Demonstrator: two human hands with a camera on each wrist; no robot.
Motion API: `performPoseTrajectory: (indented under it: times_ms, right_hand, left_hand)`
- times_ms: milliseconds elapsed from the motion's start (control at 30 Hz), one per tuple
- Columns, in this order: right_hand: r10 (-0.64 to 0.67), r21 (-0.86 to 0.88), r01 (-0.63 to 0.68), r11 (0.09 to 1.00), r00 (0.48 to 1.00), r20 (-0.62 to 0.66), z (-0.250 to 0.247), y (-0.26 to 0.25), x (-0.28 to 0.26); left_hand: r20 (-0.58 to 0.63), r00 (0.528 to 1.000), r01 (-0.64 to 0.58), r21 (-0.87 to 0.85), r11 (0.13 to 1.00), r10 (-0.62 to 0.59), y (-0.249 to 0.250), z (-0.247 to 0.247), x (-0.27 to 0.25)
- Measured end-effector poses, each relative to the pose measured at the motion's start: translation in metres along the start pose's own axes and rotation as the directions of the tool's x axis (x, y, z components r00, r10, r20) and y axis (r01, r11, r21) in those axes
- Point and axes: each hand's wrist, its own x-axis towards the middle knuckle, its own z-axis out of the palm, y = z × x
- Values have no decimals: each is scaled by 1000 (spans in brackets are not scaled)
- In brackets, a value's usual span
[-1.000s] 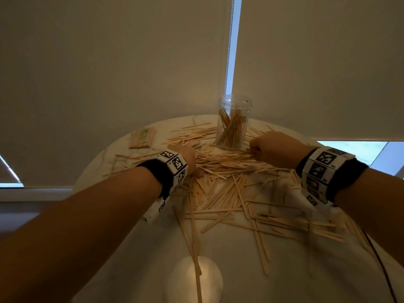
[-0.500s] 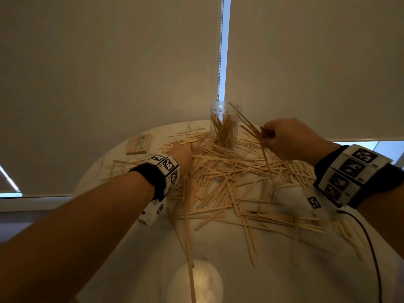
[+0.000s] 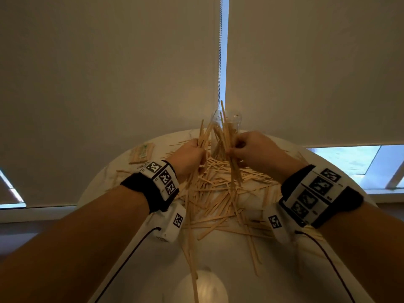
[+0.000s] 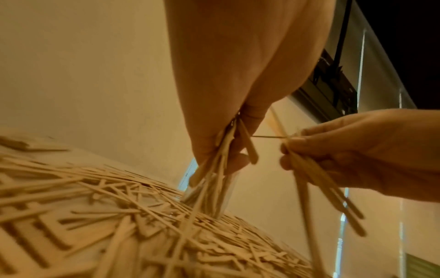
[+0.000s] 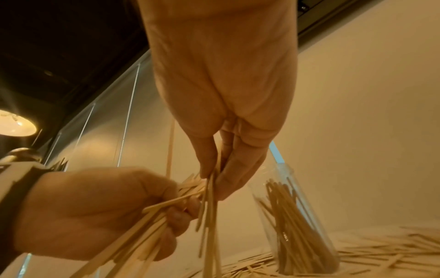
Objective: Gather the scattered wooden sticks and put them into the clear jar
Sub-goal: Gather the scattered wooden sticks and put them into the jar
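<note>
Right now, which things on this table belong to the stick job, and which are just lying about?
Job:
- loose sticks on the table
- jar, partly filled
- bundle in left hand
- bundle in right hand

Lying about:
- small packet at far left
- window blinds

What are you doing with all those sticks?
A person is tidying up wooden sticks. The left hand grips one bunch of sticks and the right hand grips another bunch, both lifted above the round white table. Just behind the hands stands the clear jar, already partly filled with sticks. Lots of loose sticks still lie scattered across the table, so there is plenty left to gather.
</note>
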Motion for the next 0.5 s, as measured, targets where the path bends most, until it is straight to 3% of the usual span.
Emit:
performPoseTrajectory:
  times_ms: [133, 367, 500]
  right_hand:
    - [2, 82, -3, 997, 1000, 5, 19, -5, 8]
    - [7, -43, -10, 999, 998, -68, 26, -3, 19]
    - [-10, -87, 5, 996, 999, -51, 30, -4, 17]
  left_hand:
    - [71, 997, -22, -41, 999, 25, 6, 16, -2]
    - [160, 983, 129, -242, 962, -92, 7, 18, -3]
    - [187, 980, 122, -286, 950, -69, 9, 24, -3]
